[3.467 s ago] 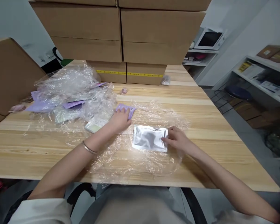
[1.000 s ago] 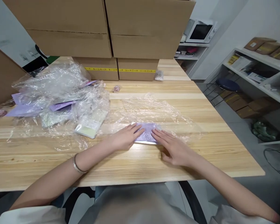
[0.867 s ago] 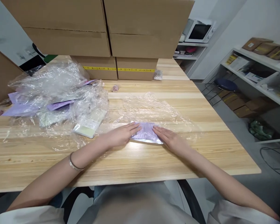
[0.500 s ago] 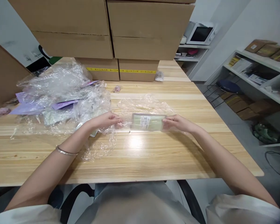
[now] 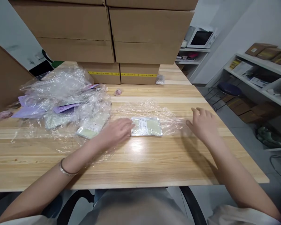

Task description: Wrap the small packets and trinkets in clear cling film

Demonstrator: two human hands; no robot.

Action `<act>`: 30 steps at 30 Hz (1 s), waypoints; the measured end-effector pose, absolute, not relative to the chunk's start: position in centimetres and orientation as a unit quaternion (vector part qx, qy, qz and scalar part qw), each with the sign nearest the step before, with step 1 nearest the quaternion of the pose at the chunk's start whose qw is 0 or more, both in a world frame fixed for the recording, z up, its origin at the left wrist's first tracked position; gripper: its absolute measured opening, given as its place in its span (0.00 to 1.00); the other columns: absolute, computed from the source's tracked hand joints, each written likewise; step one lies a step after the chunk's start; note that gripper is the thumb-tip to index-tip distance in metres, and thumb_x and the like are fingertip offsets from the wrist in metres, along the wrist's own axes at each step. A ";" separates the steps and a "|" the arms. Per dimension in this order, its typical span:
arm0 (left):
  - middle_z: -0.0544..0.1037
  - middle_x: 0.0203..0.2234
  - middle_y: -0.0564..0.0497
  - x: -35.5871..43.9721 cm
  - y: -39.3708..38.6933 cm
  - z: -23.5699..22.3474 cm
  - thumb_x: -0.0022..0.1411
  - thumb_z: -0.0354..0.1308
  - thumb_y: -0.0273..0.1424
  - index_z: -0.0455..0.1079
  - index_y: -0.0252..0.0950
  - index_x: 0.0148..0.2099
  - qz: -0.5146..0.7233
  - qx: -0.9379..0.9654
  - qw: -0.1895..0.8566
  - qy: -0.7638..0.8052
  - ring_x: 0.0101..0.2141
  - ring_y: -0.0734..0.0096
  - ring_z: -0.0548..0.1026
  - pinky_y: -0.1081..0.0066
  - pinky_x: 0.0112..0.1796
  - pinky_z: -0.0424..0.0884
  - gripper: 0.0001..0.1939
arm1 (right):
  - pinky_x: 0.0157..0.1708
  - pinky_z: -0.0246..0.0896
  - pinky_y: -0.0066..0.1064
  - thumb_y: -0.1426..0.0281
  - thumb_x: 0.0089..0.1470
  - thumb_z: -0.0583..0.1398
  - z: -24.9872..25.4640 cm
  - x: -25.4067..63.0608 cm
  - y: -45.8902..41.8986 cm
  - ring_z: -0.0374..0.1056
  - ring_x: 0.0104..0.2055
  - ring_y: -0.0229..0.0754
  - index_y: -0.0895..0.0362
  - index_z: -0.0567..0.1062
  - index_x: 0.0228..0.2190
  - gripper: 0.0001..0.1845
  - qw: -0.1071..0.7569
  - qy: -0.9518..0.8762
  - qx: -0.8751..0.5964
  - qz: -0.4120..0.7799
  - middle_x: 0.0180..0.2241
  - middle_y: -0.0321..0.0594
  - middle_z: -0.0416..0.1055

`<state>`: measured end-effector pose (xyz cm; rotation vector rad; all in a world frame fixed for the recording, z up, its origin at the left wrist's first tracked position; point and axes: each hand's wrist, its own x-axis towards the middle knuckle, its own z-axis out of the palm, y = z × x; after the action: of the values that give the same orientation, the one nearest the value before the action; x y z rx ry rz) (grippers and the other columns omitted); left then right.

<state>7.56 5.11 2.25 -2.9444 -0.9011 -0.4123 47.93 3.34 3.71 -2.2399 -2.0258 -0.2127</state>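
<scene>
Lying flat on the desk [image 5: 154, 165]: pale-green pouch [image 5: 154, 126], clear film [image 5: 174, 124] spread behind it and stretched to its right. Left hand [image 5: 119, 130] at the pouch's left end, fingers blurred — can't tell if they grip. Right hand [image 5: 203, 123] beyond the pouch's right end, fingers spread apart, thumb at the film's tip. Film heap [image 5: 63, 82] on the left holds purple packets [image 5: 29, 112] and another green pouch [image 5: 87, 132]. Cartons [image 5: 145, 34] stacked behind, contents hidden. White label [image 5: 143, 126] on the pouch, yellow tape [image 5: 138, 74] on the lower cartons — print too small to read. Wood shows from the pouch to the near edge.
</scene>
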 end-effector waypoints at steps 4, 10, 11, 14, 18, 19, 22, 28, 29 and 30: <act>0.63 0.64 0.37 8.1 5.7 1.4 0.65 0.50 0.30 0.58 0.31 0.67 -0.058 -0.956 -0.059 -0.282 0.64 0.53 0.62 0.54 0.62 0.60 0.29 | 0.65 0.51 0.50 0.73 0.52 0.57 1.4 44.1 0.9 0.51 0.69 0.53 0.59 0.57 0.66 0.40 0.115 -0.876 -0.467 0.023 0.67 0.50 0.55; 0.76 0.56 0.47 6.3 8.9 2.2 0.69 0.46 0.38 0.72 0.38 0.58 -0.076 -0.879 -0.268 -0.387 0.54 0.61 0.74 0.61 0.56 0.68 0.22 | 0.56 0.64 0.46 0.68 0.64 0.48 -2.2 44.7 2.1 0.69 0.57 0.49 0.52 0.73 0.55 0.22 0.202 -0.816 -0.518 0.157 0.56 0.44 0.72; 0.79 0.51 0.47 5.9 9.3 2.5 0.69 0.48 0.42 0.75 0.38 0.53 -0.090 -0.856 -0.310 -0.403 0.49 0.61 0.77 0.63 0.51 0.71 0.21 | 0.53 0.66 0.44 0.65 0.65 0.48 -2.1 45.0 2.3 0.72 0.53 0.49 0.52 0.75 0.51 0.21 0.219 -0.795 -0.538 0.173 0.52 0.43 0.75; 0.82 0.36 0.48 5.3 10.1 3.2 0.65 0.52 0.49 0.78 0.35 0.40 -0.143 -0.798 -0.371 -0.452 0.36 0.65 0.77 0.70 0.38 0.72 0.23 | 0.41 0.67 0.37 0.58 0.65 0.49 -0.8 45.1 3.3 0.75 0.38 0.48 0.54 0.77 0.40 0.20 0.270 -0.729 -0.593 0.209 0.37 0.42 0.79; 0.74 0.24 0.52 5.9 10.9 3.2 0.64 0.53 0.49 0.74 0.34 0.35 -0.188 -0.769 -0.373 -0.484 0.25 0.72 0.69 0.74 0.27 0.64 0.23 | 0.33 0.60 0.33 0.54 0.61 0.51 0.7 44.8 5.4 0.68 0.28 0.44 0.54 0.73 0.28 0.21 0.298 -0.686 -0.631 0.206 0.23 0.39 0.72; 0.72 0.23 0.53 6.1 11.2 3.0 0.64 0.53 0.49 0.73 0.34 0.35 -0.188 -0.768 -0.370 -0.487 0.24 0.73 0.67 0.74 0.26 0.62 0.22 | 0.32 0.57 0.32 0.53 0.61 0.51 0.8 44.9 6.1 0.65 0.27 0.42 0.54 0.71 0.25 0.22 0.293 -0.685 -0.635 0.204 0.21 0.38 0.69; 0.70 0.22 0.54 6.2 11.9 2.3 0.63 0.53 0.48 0.72 0.34 0.33 -0.140 -0.799 -0.344 -0.472 0.24 0.73 0.66 0.74 0.26 0.60 0.21 | 0.27 0.51 0.31 0.47 0.57 0.53 0.2 45.7 7.8 0.59 0.23 0.39 0.54 0.67 0.19 0.27 0.223 -0.692 -0.642 0.243 0.17 0.35 0.62; 0.77 0.40 0.40 5.7 9.9 1.2 0.67 0.52 0.42 0.69 0.34 0.52 -0.100 -0.856 -0.125 -0.492 0.41 0.54 0.75 0.59 0.42 0.70 0.19 | 0.36 0.60 0.38 0.52 0.55 0.58 -0.4 46.3 6.8 0.70 0.36 0.52 0.58 0.75 0.41 0.23 0.135 -0.713 -0.687 0.048 0.33 0.48 0.76; 0.75 0.47 0.35 6.0 9.1 1.3 0.68 0.51 0.39 0.67 0.32 0.55 -0.128 -0.865 -0.068 -0.480 0.48 0.50 0.73 0.54 0.47 0.69 0.19 | 0.41 0.61 0.42 0.56 0.56 0.58 -0.1 46.1 6.1 0.71 0.42 0.56 0.60 0.75 0.45 0.23 0.145 -0.725 -0.673 -0.009 0.40 0.53 0.76; 0.72 0.52 0.33 6.4 8.2 1.4 0.70 0.49 0.36 0.65 0.32 0.57 -0.153 -0.876 -0.025 -0.456 0.53 0.47 0.70 0.49 0.52 0.67 0.19 | 0.47 0.60 0.47 0.60 0.56 0.57 0.2 45.9 5.3 0.69 0.48 0.59 0.62 0.74 0.49 0.24 0.152 -0.749 -0.644 -0.045 0.46 0.57 0.74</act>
<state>6.41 8.23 1.43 -2.7985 -1.4569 -0.4879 45.94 5.33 0.18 -1.8477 -2.1488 -0.1301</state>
